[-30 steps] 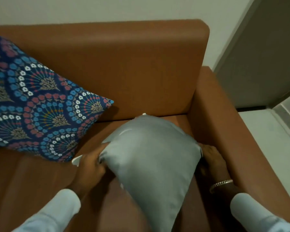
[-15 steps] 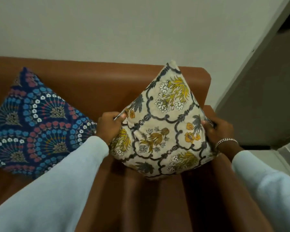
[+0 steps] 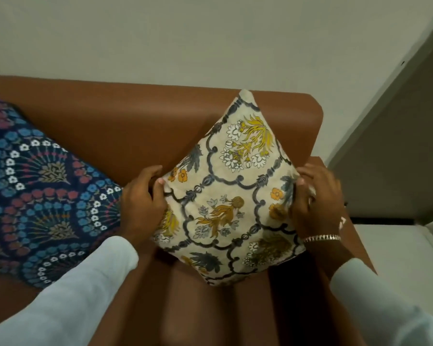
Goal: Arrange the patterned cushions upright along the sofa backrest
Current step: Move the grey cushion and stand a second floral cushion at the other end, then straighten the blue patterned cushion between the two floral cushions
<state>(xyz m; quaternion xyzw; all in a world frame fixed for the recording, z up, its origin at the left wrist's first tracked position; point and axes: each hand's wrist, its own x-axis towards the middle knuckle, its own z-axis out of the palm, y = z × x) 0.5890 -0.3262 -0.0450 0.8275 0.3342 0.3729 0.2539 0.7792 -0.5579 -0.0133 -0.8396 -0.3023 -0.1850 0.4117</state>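
A cream cushion with yellow flowers and grey scrollwork stands on one corner on the brown sofa seat, its top corner leaning against the backrest near the right end. My left hand grips its left corner. My right hand, with a metal bracelet at the wrist, grips its right corner. A dark blue cushion with blue, red and white fan patterns leans against the backrest to the left, partly cut off by the frame edge.
The sofa's right armrest runs just right of the cream cushion. Behind the sofa is a pale wall. A grey door or panel and light floor lie to the right.
One second ago the cushion lay low on the seat showing its plain grey back. Both hands turned it patterned side forward, lifted it, and set it on a corner against the backrest.
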